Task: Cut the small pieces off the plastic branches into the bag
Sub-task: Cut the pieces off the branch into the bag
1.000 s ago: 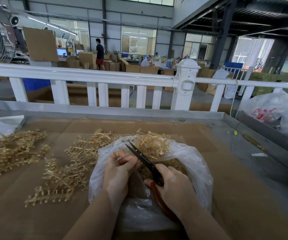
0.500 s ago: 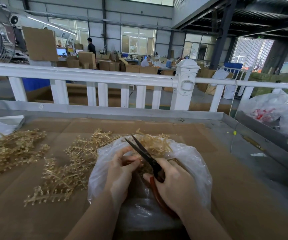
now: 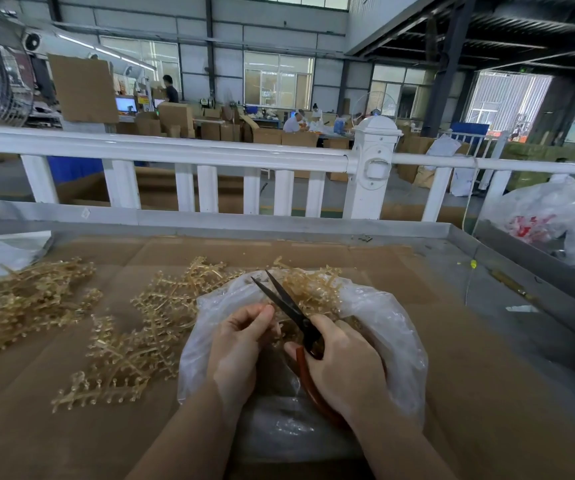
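Scissors [image 3: 288, 308] gripped by right hand [image 3: 343, 368], left hand [image 3: 239, 344] fingers pinching branch over bag [image 3: 383, 327]

No text, label or number can be read here. The red print on the clear sack [image 3: 535, 216] beyond the worktop's right rim is too blurred to make out, and the far computer screen [image 3: 126, 105] shows only a bright blur.
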Demonstrator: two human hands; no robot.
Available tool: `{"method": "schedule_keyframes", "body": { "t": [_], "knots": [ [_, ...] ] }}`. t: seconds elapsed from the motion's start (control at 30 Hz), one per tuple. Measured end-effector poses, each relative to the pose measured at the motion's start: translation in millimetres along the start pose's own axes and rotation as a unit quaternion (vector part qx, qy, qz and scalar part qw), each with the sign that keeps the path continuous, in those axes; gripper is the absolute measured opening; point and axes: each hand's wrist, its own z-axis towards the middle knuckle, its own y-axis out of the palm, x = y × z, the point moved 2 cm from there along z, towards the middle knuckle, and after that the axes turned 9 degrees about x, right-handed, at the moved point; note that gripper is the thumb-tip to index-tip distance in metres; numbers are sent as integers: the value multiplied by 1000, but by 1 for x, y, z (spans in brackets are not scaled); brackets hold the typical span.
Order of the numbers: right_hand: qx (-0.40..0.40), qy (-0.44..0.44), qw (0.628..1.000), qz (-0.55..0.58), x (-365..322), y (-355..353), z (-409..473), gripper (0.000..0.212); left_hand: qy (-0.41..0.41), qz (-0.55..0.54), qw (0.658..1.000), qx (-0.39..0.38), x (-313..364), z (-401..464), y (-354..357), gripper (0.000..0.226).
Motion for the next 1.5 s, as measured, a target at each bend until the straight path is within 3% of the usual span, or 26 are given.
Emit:
{"method": "schedule_keyframes", "body": {
  "t": [0.13, 0.3, 0.63, 1.17, 1.5],
  "knots": [
    [22, -22, 1000, -4, 1, 4, -6, 49, -20, -35, 999, 11, 3, -2, -2, 24],
    [46, -42, 998, 3, 1, 4, -9, 46, -42, -84, 995, 20, 6, -3, -1, 14],
    [22, -54, 998, -1, 0, 2, -11, 51, -53, -116, 991, 36, 10, -5, 1, 21],
    [16, -49, 999, -9, -2, 2, -12, 57, -38, -74, 997, 2, 10, -5, 1, 27],
    [4, -47, 999, -27, 0, 2, -12, 50, -44, -80, 995, 35, 10, -6, 2, 26]
  ]
}}
